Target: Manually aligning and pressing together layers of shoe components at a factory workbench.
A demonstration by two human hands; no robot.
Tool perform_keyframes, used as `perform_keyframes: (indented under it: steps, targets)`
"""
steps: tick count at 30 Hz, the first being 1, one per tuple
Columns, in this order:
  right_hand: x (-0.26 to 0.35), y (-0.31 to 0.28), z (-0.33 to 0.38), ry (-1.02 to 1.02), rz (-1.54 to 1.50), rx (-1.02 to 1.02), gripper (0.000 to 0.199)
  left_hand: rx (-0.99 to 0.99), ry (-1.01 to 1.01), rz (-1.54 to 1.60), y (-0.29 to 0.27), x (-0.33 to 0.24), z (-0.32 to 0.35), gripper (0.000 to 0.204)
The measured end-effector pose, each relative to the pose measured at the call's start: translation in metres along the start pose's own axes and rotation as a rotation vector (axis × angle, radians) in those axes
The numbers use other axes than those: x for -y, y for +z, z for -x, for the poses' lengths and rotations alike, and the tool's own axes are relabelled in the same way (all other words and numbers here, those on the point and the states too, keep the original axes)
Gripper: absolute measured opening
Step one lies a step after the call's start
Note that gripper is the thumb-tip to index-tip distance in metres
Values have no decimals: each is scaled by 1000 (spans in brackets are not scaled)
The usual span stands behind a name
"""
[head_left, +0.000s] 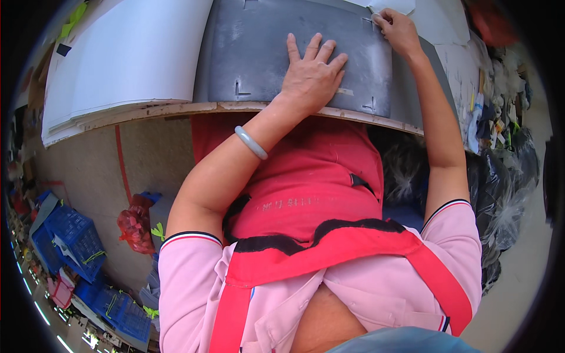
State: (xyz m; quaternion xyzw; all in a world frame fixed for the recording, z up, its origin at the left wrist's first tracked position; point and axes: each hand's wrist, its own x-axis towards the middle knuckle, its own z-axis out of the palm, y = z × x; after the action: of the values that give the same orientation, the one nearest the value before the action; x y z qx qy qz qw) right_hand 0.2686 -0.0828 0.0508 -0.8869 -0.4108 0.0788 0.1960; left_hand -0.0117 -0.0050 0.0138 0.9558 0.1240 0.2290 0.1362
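A dark grey flat sheet (253,50), scuffed with pale smears, lies on the worktable in front of me. L-shaped cut-outs (241,89) show near its corners. My left hand (313,75) rests flat on the sheet with fingers spread, holding nothing. At the sheet's far right corner, my right hand (399,30) is closed in a pinch beside another cut-out. Something thin and small pokes out at its fingertips, too small to name. Under the sheet's right side, more dark grey material (407,88) shows.
White sheets (126,53) are stacked on the table's left, reaching its near edge (229,106). Pale sheets (441,23) lie far right. Blue plastic crates (73,235) and a red bag (135,226) stand on the floor at left. Black plastic bags (500,188) crowd the right side.
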Motion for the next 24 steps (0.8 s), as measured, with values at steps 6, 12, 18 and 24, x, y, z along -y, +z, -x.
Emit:
perform_keyframes:
  steps: [6,12,18,24]
  targets:
    - [62,7,18,198,-223,-89,19,2,-24,-21,-3,7,8,33]
    - [-2,-5,-15,119,-178,207,27,-13,-2,-9,0,1,-1,33]
    - [78,26,-19,-114,-491,79,21,-23,-5,13,0,-1,0,33]
    - [196,63,-21,-429,-191,11,20,25,-21,30,0,-1,0,35]
